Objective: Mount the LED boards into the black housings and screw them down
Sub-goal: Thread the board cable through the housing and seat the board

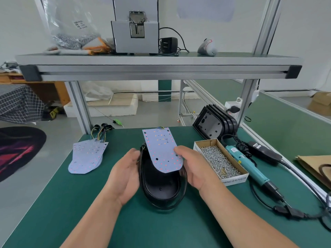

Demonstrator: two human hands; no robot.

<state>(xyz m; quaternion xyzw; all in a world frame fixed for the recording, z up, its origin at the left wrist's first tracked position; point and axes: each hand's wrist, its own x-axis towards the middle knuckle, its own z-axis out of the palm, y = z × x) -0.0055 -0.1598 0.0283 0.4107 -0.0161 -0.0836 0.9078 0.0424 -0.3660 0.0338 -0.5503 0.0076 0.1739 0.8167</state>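
Note:
A black housing [161, 190] lies open side up on the green table [71, 203] in front of me. My left hand [123, 176] holds its left wall. A white LED board [161, 149] with red and orange dots stands tilted over the housing's far end, with coloured wires at its top. My right hand [193, 167] grips the board's right edge, thumb on its face. A stack of LED boards [87, 156] with wires lies at the left. Several black housings [215, 122] lean together at the back right.
A cardboard box of screws [220, 158] sits just right of my right hand. Beyond it lies a teal electric screwdriver [249, 165] with black cables and a power adapter [265, 153]. An aluminium shelf [161, 68] spans overhead with a grey machine [136, 25].

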